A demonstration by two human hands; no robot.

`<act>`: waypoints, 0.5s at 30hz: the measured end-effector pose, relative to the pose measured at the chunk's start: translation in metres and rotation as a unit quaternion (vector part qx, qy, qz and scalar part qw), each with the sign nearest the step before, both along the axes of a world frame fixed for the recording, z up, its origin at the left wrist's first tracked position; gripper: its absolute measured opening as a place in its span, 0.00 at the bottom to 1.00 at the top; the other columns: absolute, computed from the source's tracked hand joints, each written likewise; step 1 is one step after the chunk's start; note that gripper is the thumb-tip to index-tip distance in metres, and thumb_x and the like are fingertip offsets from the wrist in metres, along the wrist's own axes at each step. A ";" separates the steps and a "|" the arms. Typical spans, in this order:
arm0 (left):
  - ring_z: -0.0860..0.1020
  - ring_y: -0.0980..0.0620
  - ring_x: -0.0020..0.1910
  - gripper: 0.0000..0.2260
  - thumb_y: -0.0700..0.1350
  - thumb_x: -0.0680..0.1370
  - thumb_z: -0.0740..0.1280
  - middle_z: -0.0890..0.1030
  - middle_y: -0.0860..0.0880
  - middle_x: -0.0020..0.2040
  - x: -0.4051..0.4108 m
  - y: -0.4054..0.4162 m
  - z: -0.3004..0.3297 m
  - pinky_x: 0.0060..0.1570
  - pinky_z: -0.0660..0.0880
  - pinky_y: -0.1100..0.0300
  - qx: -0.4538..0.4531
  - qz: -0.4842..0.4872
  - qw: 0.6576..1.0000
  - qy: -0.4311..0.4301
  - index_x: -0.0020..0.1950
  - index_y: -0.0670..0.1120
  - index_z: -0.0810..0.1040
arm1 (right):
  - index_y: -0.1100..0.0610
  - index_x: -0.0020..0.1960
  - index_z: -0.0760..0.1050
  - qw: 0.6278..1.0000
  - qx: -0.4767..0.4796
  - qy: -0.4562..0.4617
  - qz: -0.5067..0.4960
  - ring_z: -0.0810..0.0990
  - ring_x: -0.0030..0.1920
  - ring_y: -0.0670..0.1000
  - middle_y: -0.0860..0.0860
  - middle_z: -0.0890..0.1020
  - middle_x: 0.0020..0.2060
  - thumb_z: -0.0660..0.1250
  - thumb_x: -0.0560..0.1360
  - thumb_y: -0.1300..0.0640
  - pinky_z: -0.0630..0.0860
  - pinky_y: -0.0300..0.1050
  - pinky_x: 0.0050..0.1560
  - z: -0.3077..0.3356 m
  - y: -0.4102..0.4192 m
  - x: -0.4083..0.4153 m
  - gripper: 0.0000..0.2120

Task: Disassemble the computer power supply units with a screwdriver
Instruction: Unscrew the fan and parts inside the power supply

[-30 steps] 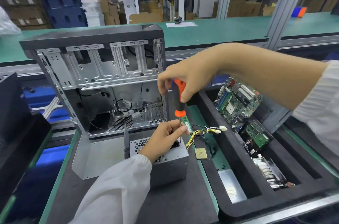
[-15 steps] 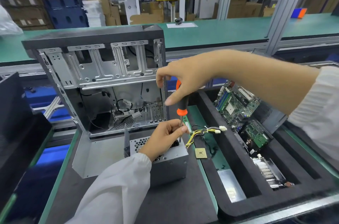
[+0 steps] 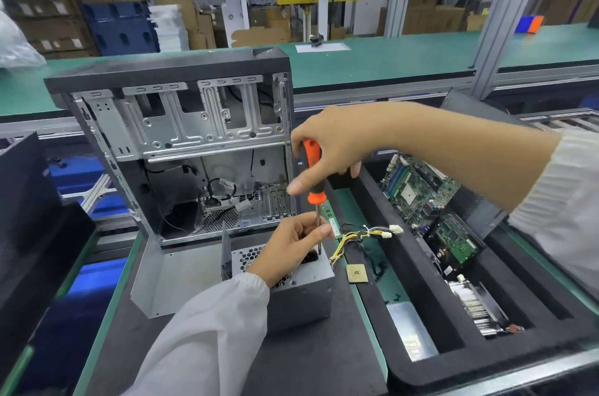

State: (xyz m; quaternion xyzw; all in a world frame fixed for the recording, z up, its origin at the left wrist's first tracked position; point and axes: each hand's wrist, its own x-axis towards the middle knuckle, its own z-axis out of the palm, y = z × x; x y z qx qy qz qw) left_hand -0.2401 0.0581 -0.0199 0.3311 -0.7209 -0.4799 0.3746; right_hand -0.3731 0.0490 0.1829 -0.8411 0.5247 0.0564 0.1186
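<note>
A grey metal power supply unit [image 3: 301, 295] stands on the dark mat in front of an opened computer case [image 3: 181, 149]. Its yellow and black cable bundle [image 3: 363, 235] trails to the right. An orange-and-black screwdriver [image 3: 312, 173] stands upright with its shaft reaching down to the top of the unit. My right hand [image 3: 330, 149] grips the handle from above. My left hand [image 3: 291, 245] rests on the unit's top and pinches the shaft near the tip; the tip itself is hidden by my fingers.
A black foam tray [image 3: 405, 269] on the right holds circuit boards [image 3: 418, 188] and a heatsink [image 3: 476, 301]. A loose processor chip [image 3: 356, 274] lies beside the unit. A flat grey side panel [image 3: 168, 279] lies under the case. A black box [image 3: 29, 214] stands at the left.
My right hand has turned on the screwdriver handle, so more of the orange grip shows than half a second ago. My left hand and the power supply unit stay in place.
</note>
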 end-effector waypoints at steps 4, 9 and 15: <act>0.60 0.59 0.26 0.09 0.44 0.82 0.64 0.65 0.58 0.25 0.000 0.000 0.000 0.30 0.59 0.71 0.005 -0.001 1.000 0.002 0.44 0.45 0.81 | 0.52 0.41 0.68 0.997 -0.080 -0.009 0.015 0.81 0.24 0.49 0.51 0.81 0.31 0.64 0.78 0.46 0.81 0.44 0.31 -0.013 -0.002 0.004 0.13; 0.58 0.56 0.26 0.16 0.58 0.78 0.65 0.60 0.55 0.28 0.005 -0.001 0.003 0.27 0.58 0.67 0.039 0.014 0.997 0.059 0.51 0.47 0.83 | 0.52 0.51 0.73 0.997 0.016 -0.078 0.023 0.80 0.29 0.42 0.50 0.76 0.47 0.67 0.77 0.62 0.79 0.40 0.34 -0.003 -0.001 -0.001 0.07; 0.61 0.57 0.24 0.17 0.53 0.80 0.58 0.64 0.54 0.27 0.016 -0.011 0.000 0.23 0.60 0.69 0.089 0.116 0.987 0.073 0.43 0.48 0.84 | 0.54 0.54 0.73 0.993 0.004 -0.114 -0.015 0.81 0.35 0.47 0.50 0.77 0.42 0.66 0.78 0.60 0.82 0.42 0.35 0.007 -0.002 -0.011 0.06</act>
